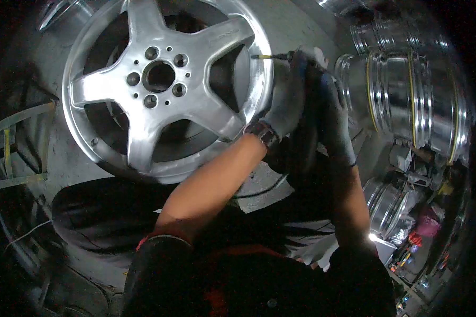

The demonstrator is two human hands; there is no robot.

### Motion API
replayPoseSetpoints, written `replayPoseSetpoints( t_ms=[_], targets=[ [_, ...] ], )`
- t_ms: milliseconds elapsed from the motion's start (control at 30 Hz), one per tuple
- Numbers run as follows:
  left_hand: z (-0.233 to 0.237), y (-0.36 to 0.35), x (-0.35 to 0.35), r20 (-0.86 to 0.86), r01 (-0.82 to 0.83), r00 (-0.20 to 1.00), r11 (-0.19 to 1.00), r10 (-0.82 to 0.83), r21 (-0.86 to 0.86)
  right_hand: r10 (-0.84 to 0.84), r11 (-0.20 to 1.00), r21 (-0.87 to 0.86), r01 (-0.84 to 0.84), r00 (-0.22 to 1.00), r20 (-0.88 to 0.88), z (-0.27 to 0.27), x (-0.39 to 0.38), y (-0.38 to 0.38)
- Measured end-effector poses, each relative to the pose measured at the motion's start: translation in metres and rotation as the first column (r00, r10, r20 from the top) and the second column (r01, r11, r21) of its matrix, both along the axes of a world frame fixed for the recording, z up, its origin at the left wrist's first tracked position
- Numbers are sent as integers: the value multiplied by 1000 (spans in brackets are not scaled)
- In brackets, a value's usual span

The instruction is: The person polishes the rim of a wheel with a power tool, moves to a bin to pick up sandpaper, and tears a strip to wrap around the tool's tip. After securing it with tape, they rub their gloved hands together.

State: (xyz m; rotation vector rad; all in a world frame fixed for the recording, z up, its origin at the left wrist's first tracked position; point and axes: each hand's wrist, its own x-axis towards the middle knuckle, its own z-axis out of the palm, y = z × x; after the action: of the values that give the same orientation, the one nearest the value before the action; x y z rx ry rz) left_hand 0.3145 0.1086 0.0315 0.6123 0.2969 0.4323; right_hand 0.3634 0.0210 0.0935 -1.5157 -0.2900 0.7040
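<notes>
A silver five-spoke wheel rim (108, 87) lies face up in front of my knees. Both my hands wear greyish gloves and are close together just right of the rim. My left hand (290, 103) has its wrist, with a dark watch, beside the rim's lower right edge. My right hand (336, 113) is bent around a dark tool body, mostly in shadow. From that tool a thin rod with a yellowish section (267, 56) reaches left over the rim's outer lip. The left fingers are lost in the dark around the tool.
Several polished wheel rims (388, 90) are stacked on their sides at the right, with another rim (383, 206) lower down. A metal frame (24, 116) stands at the left. Small colourful items and a bright light (373, 237) are at the lower right.
</notes>
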Motion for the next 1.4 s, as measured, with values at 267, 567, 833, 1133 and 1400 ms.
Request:
replayPoseSetpoints(
  t_ms=[267,567,833,1133,1400],
  targets=[
    [7,-18,-6,-344,-11,931,955,118,296,-31,989,130,66,968,-250,13,-21,-6],
    [18,-7,11,-376,195,922,952,-96,236,-3,1000,-23,-2,974,-226,28,0,-5],
    [15,1,27,-255,127,966,932,-39,339,49,967,-254,-24,995,91,36,28,-5],
    [11,-2,30,-121,-97,982,930,148,354,165,962,-236,-140,982,93,36,33,0],
    [19,-15,14,-250,100,967,976,-49,195,54,983,-166,-77,989,-135,29,21,-26]
  ],
)
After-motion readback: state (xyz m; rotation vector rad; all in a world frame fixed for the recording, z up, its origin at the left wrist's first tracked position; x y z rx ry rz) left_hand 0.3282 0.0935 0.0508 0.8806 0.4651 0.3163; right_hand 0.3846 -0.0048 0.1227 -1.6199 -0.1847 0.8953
